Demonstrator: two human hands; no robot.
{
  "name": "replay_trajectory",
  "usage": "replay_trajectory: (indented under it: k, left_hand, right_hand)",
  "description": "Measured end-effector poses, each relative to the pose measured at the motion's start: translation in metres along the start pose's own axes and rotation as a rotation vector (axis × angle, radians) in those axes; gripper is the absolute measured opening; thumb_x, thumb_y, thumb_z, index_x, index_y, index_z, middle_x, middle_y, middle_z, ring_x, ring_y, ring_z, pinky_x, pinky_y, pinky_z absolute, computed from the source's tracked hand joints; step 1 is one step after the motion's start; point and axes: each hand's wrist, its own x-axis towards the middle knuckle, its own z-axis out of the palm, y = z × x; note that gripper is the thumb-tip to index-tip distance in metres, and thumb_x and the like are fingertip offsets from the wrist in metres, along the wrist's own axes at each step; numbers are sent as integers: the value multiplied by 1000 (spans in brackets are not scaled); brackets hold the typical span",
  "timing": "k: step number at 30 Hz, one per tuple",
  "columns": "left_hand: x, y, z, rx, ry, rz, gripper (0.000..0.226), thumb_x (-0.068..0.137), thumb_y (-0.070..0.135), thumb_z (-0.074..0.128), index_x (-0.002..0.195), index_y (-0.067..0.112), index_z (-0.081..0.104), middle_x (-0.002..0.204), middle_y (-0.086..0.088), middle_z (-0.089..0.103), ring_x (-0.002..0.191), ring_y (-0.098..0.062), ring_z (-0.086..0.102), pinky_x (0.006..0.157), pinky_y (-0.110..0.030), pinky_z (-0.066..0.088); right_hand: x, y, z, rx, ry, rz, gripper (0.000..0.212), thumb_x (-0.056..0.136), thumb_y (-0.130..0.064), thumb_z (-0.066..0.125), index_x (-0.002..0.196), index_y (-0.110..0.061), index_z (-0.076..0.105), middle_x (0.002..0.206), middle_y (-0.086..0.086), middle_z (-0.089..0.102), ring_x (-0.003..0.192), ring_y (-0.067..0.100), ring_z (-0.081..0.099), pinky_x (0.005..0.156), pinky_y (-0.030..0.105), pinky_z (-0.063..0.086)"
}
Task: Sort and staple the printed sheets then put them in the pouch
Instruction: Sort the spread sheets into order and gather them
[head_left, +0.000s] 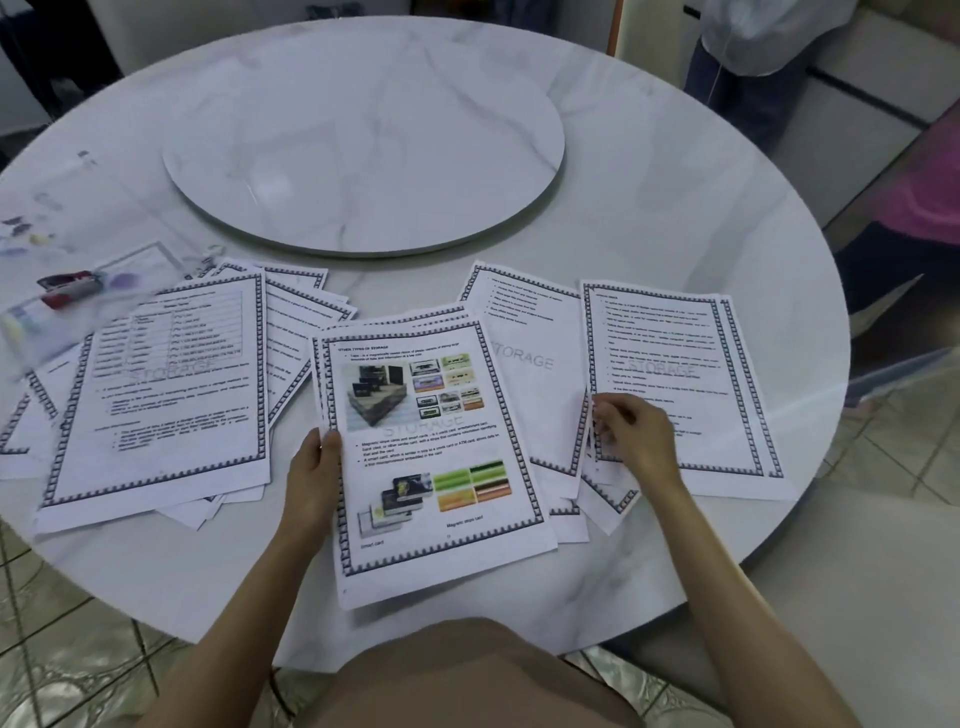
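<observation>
Printed sheets with dark patterned borders lie spread over the near half of a round marble table (623, 171). My left hand (311, 473) grips the left edge of a middle stack whose top sheet (431, 452) shows colour pictures of cards and tapes. My right hand (636, 434) pinches the left edge of a text sheet (675, 364) on the right pile. A loose pile with a table page (166, 395) on top lies at the left. A clear plastic pouch (57, 312) sits at the far left, with a red stapler (67, 288) showing through or on it.
A raised round turntable (363, 140) takes up the table's centre. Another sheet (524, 364) marked STORAGE lies between the middle and right piles. A person in pink (919, 208) stands at the right edge. Tiled floor surrounds the table.
</observation>
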Motion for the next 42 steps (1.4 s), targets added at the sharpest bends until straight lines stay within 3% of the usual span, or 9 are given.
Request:
replay_trajectory:
  k: [3, 6, 10, 15, 22, 35, 37, 39, 42]
  left_hand:
    - [0, -1, 1, 6, 4, -9, 24, 99, 29, 35, 106, 15, 53, 99, -3, 64, 92, -23, 61, 80, -35, 48]
    - [0, -4, 1, 18, 7, -26, 24, 99, 31, 37, 107, 15, 53, 105, -9, 63, 95, -27, 62, 86, -42, 49]
    - [-2, -5, 3, 36, 17, -17, 22, 98, 29, 39, 109, 15, 52, 107, -9, 63, 96, -29, 61, 85, -40, 48]
    - [-3, -6, 4, 63, 34, -17, 20, 97, 28, 41, 108, 16, 53, 106, -10, 62, 97, -30, 61, 85, -42, 48]
    - [-3, -6, 4, 98, 44, -12, 27, 96, 28, 44, 116, 11, 52, 109, -9, 61, 97, -29, 59, 85, -41, 46]
    - [-8, -1, 7, 132, 70, -3, 15, 95, 22, 47, 110, 16, 49, 108, -6, 58, 101, -29, 57, 84, -37, 44]
    - [-11, 2, 8, 124, 73, 23, 20, 96, 19, 45, 115, 15, 48, 111, -3, 56, 103, -26, 55, 84, -34, 41]
    - [-14, 6, 10, 111, 83, 43, 32, 98, 16, 41, 129, 10, 43, 118, 0, 51, 107, -19, 50, 89, -30, 37]
    - [-13, 3, 8, 91, 116, 55, 36, 99, 15, 37, 135, 10, 37, 123, -4, 51, 112, -22, 51, 92, -30, 37]
  right_hand:
    - [13, 10, -30, -79, 96, 7, 19, 89, -10, 56, 104, -6, 67, 83, 10, 68, 63, -5, 61, 64, 9, 49]
    - [21, 17, -56, -207, 197, 6, 24, 89, -12, 57, 110, -4, 65, 107, 15, 67, 99, 25, 63, 88, 24, 43]
    - [32, 35, -84, -350, 290, 37, 32, 86, -12, 61, 114, 3, 61, 115, 27, 57, 106, 39, 56, 93, 31, 40]
    - [40, 42, -100, -595, 271, 252, 66, 79, -30, 70, 127, 7, 45, 130, 30, 37, 121, 44, 34, 101, 49, 34]
    - [40, 46, -101, -625, 204, 297, 72, 78, -31, 70, 129, 9, 38, 131, 30, 33, 123, 43, 30, 99, 50, 34]
    - [44, 42, -100, -514, 256, 279, 70, 76, -22, 73, 132, 2, 40, 133, 28, 35, 126, 42, 32, 102, 50, 32]
    - [46, 41, -103, -443, 269, 236, 50, 81, -13, 66, 124, 7, 50, 125, 30, 48, 115, 41, 46, 91, 44, 41]
    - [46, 40, -107, -349, 281, 184, 29, 87, -9, 58, 102, 16, 59, 104, 34, 60, 91, 42, 56, 70, 36, 43]
    - [46, 39, -113, -264, 279, 164, 32, 91, -12, 50, 92, 20, 55, 95, 38, 59, 82, 47, 53, 61, 34, 35]
